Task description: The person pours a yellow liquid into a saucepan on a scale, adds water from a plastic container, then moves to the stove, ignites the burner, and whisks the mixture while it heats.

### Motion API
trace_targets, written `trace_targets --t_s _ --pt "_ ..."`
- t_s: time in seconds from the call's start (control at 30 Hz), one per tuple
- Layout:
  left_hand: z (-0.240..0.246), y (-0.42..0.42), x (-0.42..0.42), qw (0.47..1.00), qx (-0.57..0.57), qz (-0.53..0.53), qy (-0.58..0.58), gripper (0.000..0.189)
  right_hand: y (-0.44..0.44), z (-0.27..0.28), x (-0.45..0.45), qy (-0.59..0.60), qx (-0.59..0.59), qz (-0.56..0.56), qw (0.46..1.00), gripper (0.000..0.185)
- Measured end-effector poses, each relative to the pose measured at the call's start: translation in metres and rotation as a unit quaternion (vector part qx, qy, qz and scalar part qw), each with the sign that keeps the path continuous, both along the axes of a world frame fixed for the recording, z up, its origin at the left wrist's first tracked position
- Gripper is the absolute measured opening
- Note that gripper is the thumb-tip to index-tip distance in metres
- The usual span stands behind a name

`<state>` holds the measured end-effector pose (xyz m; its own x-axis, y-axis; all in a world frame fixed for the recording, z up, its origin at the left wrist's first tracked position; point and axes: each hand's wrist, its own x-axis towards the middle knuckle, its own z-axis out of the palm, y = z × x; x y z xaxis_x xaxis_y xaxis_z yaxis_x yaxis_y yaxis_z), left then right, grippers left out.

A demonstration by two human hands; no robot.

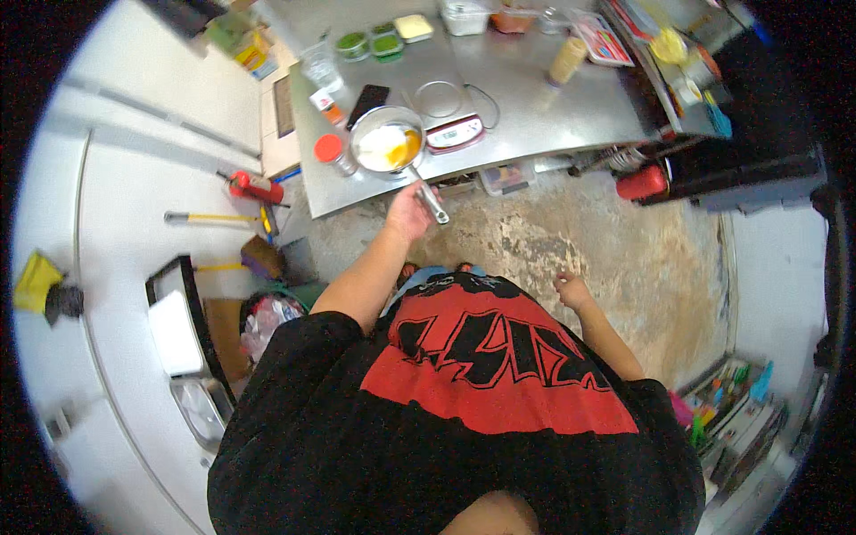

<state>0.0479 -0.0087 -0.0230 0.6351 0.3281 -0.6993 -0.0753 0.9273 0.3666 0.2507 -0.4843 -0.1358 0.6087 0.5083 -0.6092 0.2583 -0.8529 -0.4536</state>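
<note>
My left hand (409,208) grips the metal handle of a small saucepan (359,160) at the front left of the steel table. In the pan lie a white substance and a glossy yellow one (403,152), perhaps egg yolk. A clear jar with a red lid (328,148) stands just left of the pan. Right of it is a digital kitchen scale (456,136) with a red-edged front. My right hand (573,291) hangs by my side above the floor, fingers loosely bent, with nothing seen in it.
On the steel table (535,114) are a dark phone (370,100), a small carton (326,107), tubs of green food (386,44), a squeeze bottle (568,60) and a flat package (602,40). A fire extinguisher (255,187) hangs left. A lined bin (271,321) stands beside me.
</note>
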Motion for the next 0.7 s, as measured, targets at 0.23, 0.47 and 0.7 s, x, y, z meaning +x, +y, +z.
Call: trace_targets --t_s 0.23,0.47,0.7 --pt "0.019 -0.010 0.020 0.994 0.071 0.057 0.063 0.018 -0.047 0.057 -0.099 0.129 -0.119 -0.049 0.983 0.041" --pt "0.056 -0.098 -0.050 0.971 0.221 -0.001 0.086 0.020 -0.209 -0.197 -0.019 0.117 0.033 0.182 0.976 0.045" --pt "0.055 -0.264 -0.131 0.938 0.260 0.055 0.222 0.022 -0.083 0.014 0.129 0.012 -0.148 0.321 0.935 0.042"
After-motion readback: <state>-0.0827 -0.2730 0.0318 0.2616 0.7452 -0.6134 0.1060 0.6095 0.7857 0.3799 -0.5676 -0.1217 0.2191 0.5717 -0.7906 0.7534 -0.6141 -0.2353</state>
